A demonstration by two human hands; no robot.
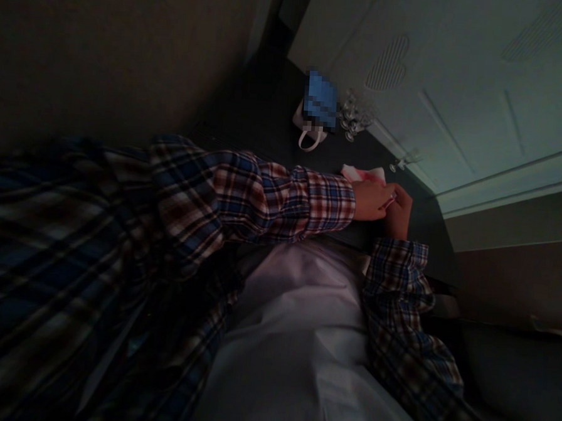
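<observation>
A pink and white cloth point(364, 174) shows beyond my hands, over the dark tabletop. My left hand point(370, 201) reaches in from the left in a plaid sleeve, closed against the cloth, part of which it covers. From the lower right comes my right hand point(399, 212), wrist bent and fingers curled in, touching my left. A bit of pink and white material shows between the fingers of both hands. The view is dark, so the exact grip is hard to see.
Behind the hands on the dark table point(262, 118) stands a pale container with a looped handle point(309, 138), a blurred-out blue item point(320, 101) above it. Several clear stemmed glasses point(354, 117) cluster beside it. Another clear glass point(403, 161) lies nearer a white panel with heart reliefs point(387, 64).
</observation>
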